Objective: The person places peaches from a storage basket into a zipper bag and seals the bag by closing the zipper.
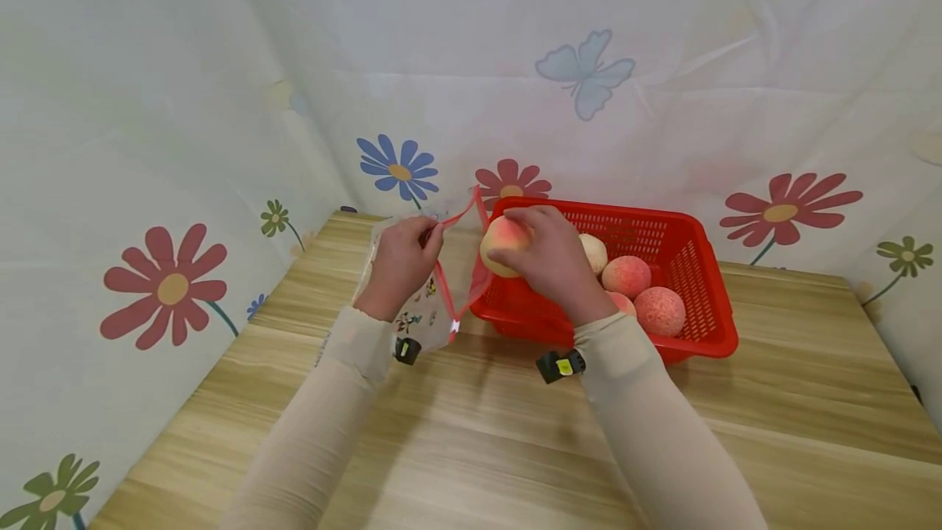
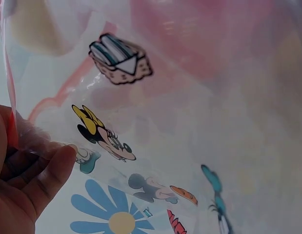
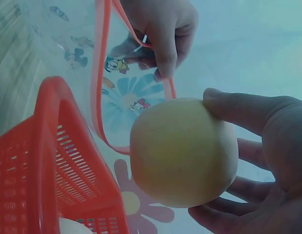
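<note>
My left hand (image 1: 403,262) pinches the red-edged rim of a clear zip bag (image 1: 423,319) printed with cartoon figures. The bag's mouth gapes toward the right, as the right wrist view also shows. My right hand (image 1: 552,256) grips a yellow and pink peach (image 1: 504,245) between thumb and fingers. In the right wrist view the peach (image 3: 184,152) is right beside the bag's red rim (image 3: 98,73); whether they touch I cannot tell. Through the clear film in the left wrist view, the left thumb and fingers (image 2: 38,180) are seen holding the edge.
A red plastic basket (image 1: 717,313) with slotted walls stands right of the bag, under my right hand. Several peaches (image 1: 659,312) lie in it. The wood-grain table (image 1: 471,440) meets a flower-printed sheet (image 1: 456,39) at the back and sides.
</note>
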`<state>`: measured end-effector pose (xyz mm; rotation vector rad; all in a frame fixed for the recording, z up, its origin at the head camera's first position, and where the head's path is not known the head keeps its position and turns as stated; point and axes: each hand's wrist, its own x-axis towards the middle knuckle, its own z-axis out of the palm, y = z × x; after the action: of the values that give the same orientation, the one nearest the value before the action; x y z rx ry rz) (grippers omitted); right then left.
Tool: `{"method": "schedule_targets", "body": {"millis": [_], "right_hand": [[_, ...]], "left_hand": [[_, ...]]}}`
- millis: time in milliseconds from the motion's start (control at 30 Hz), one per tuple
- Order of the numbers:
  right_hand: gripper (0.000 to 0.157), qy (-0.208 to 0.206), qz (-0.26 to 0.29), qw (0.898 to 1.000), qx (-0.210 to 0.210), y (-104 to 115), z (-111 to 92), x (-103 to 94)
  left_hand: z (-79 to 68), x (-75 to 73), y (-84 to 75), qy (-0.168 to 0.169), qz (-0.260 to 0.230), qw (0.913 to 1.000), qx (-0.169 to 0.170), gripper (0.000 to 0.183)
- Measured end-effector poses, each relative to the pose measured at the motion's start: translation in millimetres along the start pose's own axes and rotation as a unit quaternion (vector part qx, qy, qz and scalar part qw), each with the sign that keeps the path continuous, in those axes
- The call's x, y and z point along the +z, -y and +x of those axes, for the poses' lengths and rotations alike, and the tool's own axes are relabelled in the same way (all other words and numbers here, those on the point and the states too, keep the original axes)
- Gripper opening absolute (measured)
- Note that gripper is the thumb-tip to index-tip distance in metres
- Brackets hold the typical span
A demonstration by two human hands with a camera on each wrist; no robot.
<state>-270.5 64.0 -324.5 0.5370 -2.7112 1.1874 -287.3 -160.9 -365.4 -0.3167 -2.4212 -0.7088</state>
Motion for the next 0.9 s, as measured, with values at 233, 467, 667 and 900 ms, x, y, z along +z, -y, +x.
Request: {"method": "schedule_targets", "body": {"millis": [233, 467, 667, 900], "right_hand": [[0.058, 0.0, -0.006, 1.0, -0.016, 6.9, 1.2, 9.5], [0.061, 0.018, -0.025, 0.999, -0.038, 8.4, 1.7, 22.2], [0.06, 0.021, -0.015, 0.998, -0.054, 9.1, 2.6, 31.0], [0.06, 0.019, -0.024, 0.998, -0.059, 6.9, 3.9, 38.0]], "left_hand": [[-0.8, 1.3, -0.7, -0.001, -0.001, 1.0, -0.003, 0.021], [-1.4, 0.3, -2.1, -0.004, 0.001, 1.0, 0.0, 0.021], [-1.5, 0.2, -3.1, -0.009, -0.001, 0.9999, 0.006, 0.021], [-2.1, -1.1, -7.2, -0.004, -0.003, 1.0, 0.004, 0.021]]}}
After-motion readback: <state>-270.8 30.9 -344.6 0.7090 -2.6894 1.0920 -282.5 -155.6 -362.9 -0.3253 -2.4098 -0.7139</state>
